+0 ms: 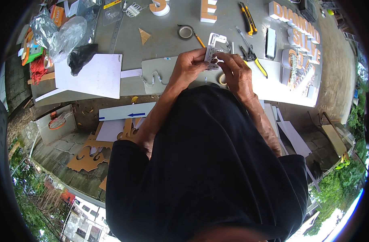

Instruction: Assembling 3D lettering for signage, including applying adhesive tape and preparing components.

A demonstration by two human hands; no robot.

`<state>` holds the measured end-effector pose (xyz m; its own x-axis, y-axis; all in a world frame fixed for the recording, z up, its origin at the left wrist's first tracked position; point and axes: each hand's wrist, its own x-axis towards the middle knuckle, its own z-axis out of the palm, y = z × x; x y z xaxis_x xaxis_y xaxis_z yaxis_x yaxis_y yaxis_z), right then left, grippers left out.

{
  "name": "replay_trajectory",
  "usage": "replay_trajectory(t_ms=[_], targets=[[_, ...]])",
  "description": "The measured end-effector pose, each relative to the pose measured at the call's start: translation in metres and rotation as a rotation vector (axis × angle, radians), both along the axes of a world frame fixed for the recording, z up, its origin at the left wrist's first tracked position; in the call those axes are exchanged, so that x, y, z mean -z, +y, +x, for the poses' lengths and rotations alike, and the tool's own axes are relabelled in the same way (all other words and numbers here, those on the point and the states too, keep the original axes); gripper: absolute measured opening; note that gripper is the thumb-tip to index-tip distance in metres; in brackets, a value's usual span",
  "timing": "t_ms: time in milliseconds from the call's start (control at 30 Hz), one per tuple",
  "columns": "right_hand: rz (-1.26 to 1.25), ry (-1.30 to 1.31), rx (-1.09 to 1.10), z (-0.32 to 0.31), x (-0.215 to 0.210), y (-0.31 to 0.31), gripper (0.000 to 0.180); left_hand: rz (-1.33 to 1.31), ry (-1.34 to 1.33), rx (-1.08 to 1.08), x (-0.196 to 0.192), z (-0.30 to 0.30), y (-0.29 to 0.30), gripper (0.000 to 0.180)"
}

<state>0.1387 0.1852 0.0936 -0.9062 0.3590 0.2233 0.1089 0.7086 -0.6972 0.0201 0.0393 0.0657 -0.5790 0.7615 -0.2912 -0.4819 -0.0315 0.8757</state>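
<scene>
My left hand [188, 66] is closed around the lower left side of a small, hollow white letter-shaped piece [211, 43], held up over the table. On its right side, the bent fingers of my right hand [237, 72] come together at the piece; whatever is between their tips is too small to make out. Just below the hands lies a roll of tan tape [222, 79], partly covered by my right hand. A white wire with small modules [153, 79] rests left of my left forearm. Yellow-and-black pliers [256, 61] lie right of my right hand.
Beyond the hands are a black tape roll [185, 32], a pencil [199, 40] and a yellow-black cutter [248, 18]. A phone [270, 42] and several letter-shaped pieces [296, 21] stand at right. White board [89, 76] and plastic bags [69, 34] occupy the left.
</scene>
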Motion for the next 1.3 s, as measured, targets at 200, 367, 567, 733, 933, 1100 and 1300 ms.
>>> replay_trajectory(t_ms=[200, 367, 567, 733, 933, 1100, 1300], targets=[[0.262, 0.075, -0.251, 0.002, 0.020, 0.012, 0.054, -0.069, 0.030, 0.119, 0.002, -0.002, -0.004, 0.045], [0.253, 0.067, -0.265, 0.001, 0.023, 0.014, 0.055, -0.082, 0.013, 0.118, 0.000, -0.002, -0.005, 0.045], [0.054, 0.048, -0.122, -0.004, 0.020, 0.005, 0.026, -0.114, 0.193, 0.087, 0.007, 0.002, -0.002, 0.045], [-0.426, -0.180, 0.174, -0.007, 0.012, -0.011, 0.019, -0.263, 0.712, -0.075, 0.006, 0.020, 0.004, 0.044], [-0.855, -0.308, 0.327, -0.016, 0.013, -0.008, 0.025, -0.274, 0.871, -0.128, 0.005, 0.021, 0.011, 0.037], [-0.319, 0.002, 0.137, -0.017, 0.010, -0.013, 0.011, -0.117, 0.424, -0.072, 0.009, 0.009, 0.007, 0.041], [0.006, 0.108, -0.155, -0.010, 0.021, 0.008, 0.033, -0.103, 0.139, 0.067, 0.016, -0.007, -0.001, 0.046]])
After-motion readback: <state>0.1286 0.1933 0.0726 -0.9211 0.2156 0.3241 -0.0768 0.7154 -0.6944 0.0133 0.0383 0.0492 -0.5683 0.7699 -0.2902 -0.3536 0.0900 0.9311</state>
